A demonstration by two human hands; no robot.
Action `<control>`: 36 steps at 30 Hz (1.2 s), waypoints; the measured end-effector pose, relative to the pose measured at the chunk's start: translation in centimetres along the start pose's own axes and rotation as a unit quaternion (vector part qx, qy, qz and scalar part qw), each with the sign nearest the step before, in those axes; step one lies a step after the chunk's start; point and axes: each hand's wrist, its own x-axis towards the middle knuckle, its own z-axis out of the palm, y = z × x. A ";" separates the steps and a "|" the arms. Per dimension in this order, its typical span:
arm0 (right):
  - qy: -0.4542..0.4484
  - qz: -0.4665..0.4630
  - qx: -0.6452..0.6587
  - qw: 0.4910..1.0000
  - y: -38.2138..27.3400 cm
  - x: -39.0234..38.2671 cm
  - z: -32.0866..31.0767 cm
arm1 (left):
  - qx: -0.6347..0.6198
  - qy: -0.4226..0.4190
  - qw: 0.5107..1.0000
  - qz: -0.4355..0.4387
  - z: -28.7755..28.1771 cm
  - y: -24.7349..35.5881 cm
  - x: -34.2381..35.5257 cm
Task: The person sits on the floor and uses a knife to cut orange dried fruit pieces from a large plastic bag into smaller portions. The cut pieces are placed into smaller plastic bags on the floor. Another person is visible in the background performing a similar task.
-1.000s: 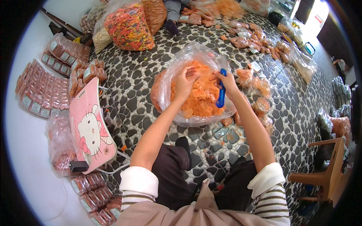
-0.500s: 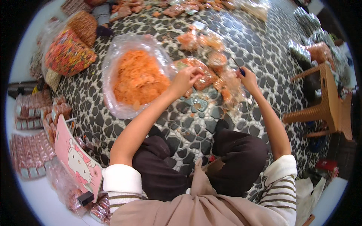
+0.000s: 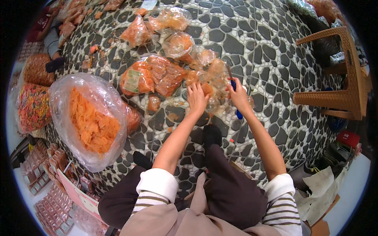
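Note:
My right hand (image 3: 238,96) is closed around a knife with a blue handle (image 3: 239,114). Its thin dark blade (image 3: 229,72) points away from me, and the handle's end shows below my palm. To its left, my left hand (image 3: 197,98) rests with fingers apart on a heap of small clear plastic bags (image 3: 215,72) with orange bits in them. Whether its fingertips grip the plastic is hard to see. Left of this hand lies a larger clear bag of orange food pieces (image 3: 167,74), with a pale label on one side.
A big open plastic sack of orange shreds (image 3: 92,122) stands at left, by a bag of multicoloured pieces (image 3: 33,106). More filled bags (image 3: 138,31) lie farther off. A brown plastic chair (image 3: 350,78) is at right. Another person's leg (image 3: 53,43) shows at far left.
My view has turned rightward, so the sack sits farther left. My left hand has gone from a raised pinch to lying on the small bags. The knife remains in my right hand, now nearer the left.

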 end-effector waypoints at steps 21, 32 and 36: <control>-0.159 -0.446 -0.078 0.877 -34.2 -12.6 9.6 | -0.677 0.180 0.714 0.003 -38.4 -8.5 -9.3; -0.054 -0.573 -0.278 0.769 -39.7 -20.4 16.7 | -0.453 0.450 0.769 -0.021 -42.2 -15.7 -14.2; -0.117 -0.540 -0.315 0.772 -38.2 -20.6 18.7 | -0.455 0.503 0.734 -0.017 -42.6 -17.0 -14.6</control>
